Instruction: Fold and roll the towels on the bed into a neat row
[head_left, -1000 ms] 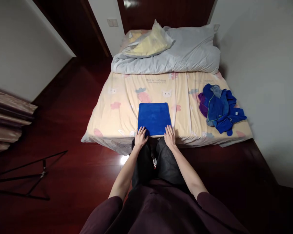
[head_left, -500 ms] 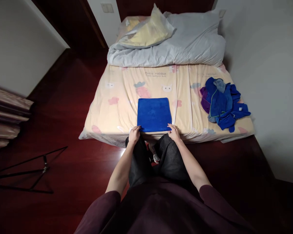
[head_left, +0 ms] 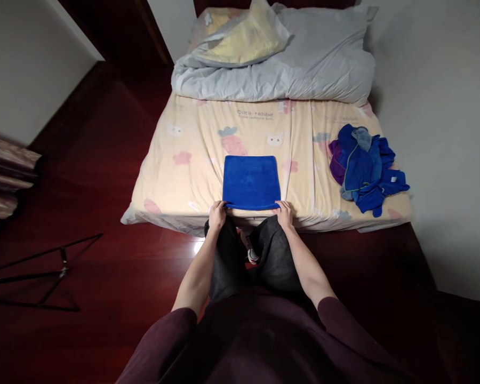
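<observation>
The left hand (head_left: 217,215) pinches the near left corner of the blue towel (head_left: 251,181) on the bed (head_left: 172,184); the right hand (head_left: 284,214) pinches its near right corner.

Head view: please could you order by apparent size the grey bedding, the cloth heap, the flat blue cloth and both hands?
1. Grey bedding
2. Cloth heap
3. Flat blue cloth
4. Left hand and right hand: they look alike, so unranked.
</observation>
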Demonstrator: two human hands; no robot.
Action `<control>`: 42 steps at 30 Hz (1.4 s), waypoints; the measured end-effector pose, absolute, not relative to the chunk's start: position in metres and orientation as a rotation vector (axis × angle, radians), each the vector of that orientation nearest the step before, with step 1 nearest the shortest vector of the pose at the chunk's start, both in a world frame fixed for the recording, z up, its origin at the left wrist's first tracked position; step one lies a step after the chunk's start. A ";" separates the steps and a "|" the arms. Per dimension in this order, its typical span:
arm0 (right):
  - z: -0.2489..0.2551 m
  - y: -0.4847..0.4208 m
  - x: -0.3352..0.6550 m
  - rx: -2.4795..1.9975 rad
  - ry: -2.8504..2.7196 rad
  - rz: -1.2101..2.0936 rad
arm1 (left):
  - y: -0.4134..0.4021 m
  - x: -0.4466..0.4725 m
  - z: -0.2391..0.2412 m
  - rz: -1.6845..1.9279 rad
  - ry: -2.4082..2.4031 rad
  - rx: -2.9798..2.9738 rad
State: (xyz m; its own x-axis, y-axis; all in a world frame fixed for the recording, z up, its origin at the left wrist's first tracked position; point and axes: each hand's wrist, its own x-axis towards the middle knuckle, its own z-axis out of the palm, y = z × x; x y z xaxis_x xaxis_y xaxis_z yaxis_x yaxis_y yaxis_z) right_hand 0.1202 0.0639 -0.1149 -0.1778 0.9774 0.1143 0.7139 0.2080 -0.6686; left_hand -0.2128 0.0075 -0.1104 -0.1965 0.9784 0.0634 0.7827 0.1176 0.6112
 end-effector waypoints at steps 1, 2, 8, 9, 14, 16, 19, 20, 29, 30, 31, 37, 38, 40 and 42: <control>-0.115 0.063 0.120 -1.568 -1.961 0.637 | 0.006 -0.214 -0.111 0.762 2.064 1.705; -0.116 0.061 0.121 -1.571 -1.960 0.618 | 0.004 -0.215 -0.111 0.769 2.077 1.693; -0.128 0.057 0.124 -1.485 -1.943 0.507 | -0.004 -0.225 -0.120 0.877 2.014 1.628; -0.130 0.058 0.124 -1.476 -1.937 0.500 | -0.004 -0.227 -0.121 0.901 2.003 1.623; -0.137 0.067 0.122 -1.460 -1.880 0.490 | 0.001 -0.225 -0.123 1.038 1.964 1.567; -0.140 0.070 0.121 -1.462 -1.852 0.476 | 0.004 -0.223 -0.124 1.095 1.960 1.518; -0.141 0.072 0.119 -1.490 -1.793 0.463 | 0.006 -0.220 -0.124 1.127 1.982 1.466; -0.141 0.072 0.119 -1.510 -1.771 0.466 | 0.007 -0.219 -0.124 1.121 1.997 1.460; -0.138 0.070 0.119 -1.837 -1.611 0.619 | 0.006 -0.218 -0.123 0.933 2.163 1.411; -0.138 0.071 0.118 -1.862 -1.605 0.621 | 0.006 -0.218 -0.123 0.924 2.172 1.409; -0.138 0.072 0.118 -1.882 -1.603 0.620 | 0.006 -0.217 -0.123 0.920 2.178 1.408; -0.138 0.077 0.116 -1.925 -1.631 0.577 | 0.007 -0.216 -0.126 0.923 2.215 1.385; -0.138 0.077 0.115 -1.929 -1.634 0.562 | 0.008 -0.215 -0.125 0.919 2.223 1.385; -0.136 0.077 0.114 -1.942 -1.642 0.543 | 0.008 -0.213 -0.123 0.908 2.235 1.395; -0.133 0.077 0.112 -1.950 -1.651 0.539 | 0.008 -0.210 -0.119 0.897 2.240 1.412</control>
State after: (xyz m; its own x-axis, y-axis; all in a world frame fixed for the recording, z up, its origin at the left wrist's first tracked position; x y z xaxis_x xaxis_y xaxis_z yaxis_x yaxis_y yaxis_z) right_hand 0.1124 0.0770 -0.1333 0.1758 0.9839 0.0324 0.7751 -0.1181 -0.6207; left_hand -0.2104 0.0077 -0.1191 -0.4458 0.8941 0.0427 0.6763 0.3052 0.6704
